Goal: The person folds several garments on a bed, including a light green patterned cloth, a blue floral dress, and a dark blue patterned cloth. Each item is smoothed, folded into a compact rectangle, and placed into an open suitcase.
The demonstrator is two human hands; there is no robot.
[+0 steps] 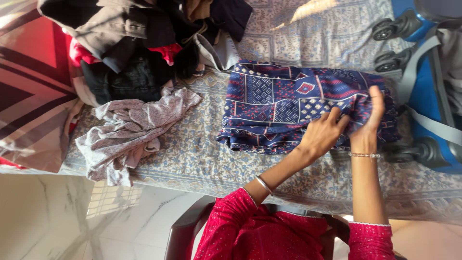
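At the far left a striped red, black and cream cover point(29, 91) is lying flat, smooth and angular in its pattern. Beside it a heap point(139, 43) of dark, brown and red clothes is slumping in soft, thick folds at the far side of the bed. Just near of the heap a thin grey checked shirt point(130, 132) is lying crumpled, its edge hanging over the bed's near side. Under them all a pale floral bedsheet point(192, 159) is spreading out, slightly wrinkled.

Right of centre a folded navy cloth point(288, 103), printed in red and white blocks, is sitting as a neat rectangle on the sheet. The left hand point(323, 135) is resting on its near right corner, fingers narrow and bent, pinching a fold. Touching it, the right hand point(370, 123) is gripping the cloth's right edge, thumb lying long over the fabric, the other fingers tucked under it.

At the far right a hard blue suitcase point(423, 91) with black wheels and grey straps is lying just beside the cloth.
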